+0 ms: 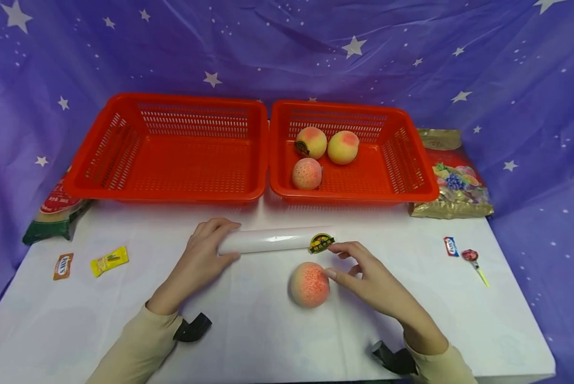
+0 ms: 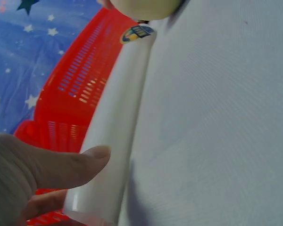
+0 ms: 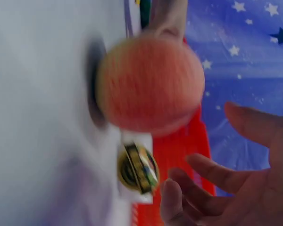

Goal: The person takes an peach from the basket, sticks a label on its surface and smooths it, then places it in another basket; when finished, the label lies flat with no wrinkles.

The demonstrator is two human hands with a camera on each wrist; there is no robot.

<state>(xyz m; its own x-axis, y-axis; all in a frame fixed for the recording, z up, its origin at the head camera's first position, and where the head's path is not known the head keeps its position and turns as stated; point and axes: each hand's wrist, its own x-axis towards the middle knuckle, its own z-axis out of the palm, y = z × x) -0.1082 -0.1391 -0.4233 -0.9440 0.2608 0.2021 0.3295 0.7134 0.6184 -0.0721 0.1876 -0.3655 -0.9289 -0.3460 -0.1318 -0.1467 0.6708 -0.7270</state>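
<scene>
A smooth white roll [image 1: 272,240] lies across the table, and my left hand [image 1: 202,261] grips its left end between thumb and fingers. In the left wrist view the thumb [image 2: 92,160] lies over the roll [image 2: 115,99]. At the roll's right end is a round black-and-gold sticker [image 1: 321,243]. Nearer me sits a pink peach [image 1: 309,285]. My right hand [image 1: 373,277] hovers just right of the peach, its index fingertip right by the sticker and its thumb near the fruit. Seen from the right wrist, the fingers [image 3: 217,174] are spread loosely, holding nothing.
Two red baskets [image 1: 171,198] stand side by side behind; the right basket [image 1: 354,197] holds three peaches [image 1: 342,148]. Packaged bags [image 1: 452,176] flank them. Small wrapped candies [image 1: 110,261] lie at the left, with another candy [image 1: 451,246] and a lollipop [image 1: 471,256] at the right.
</scene>
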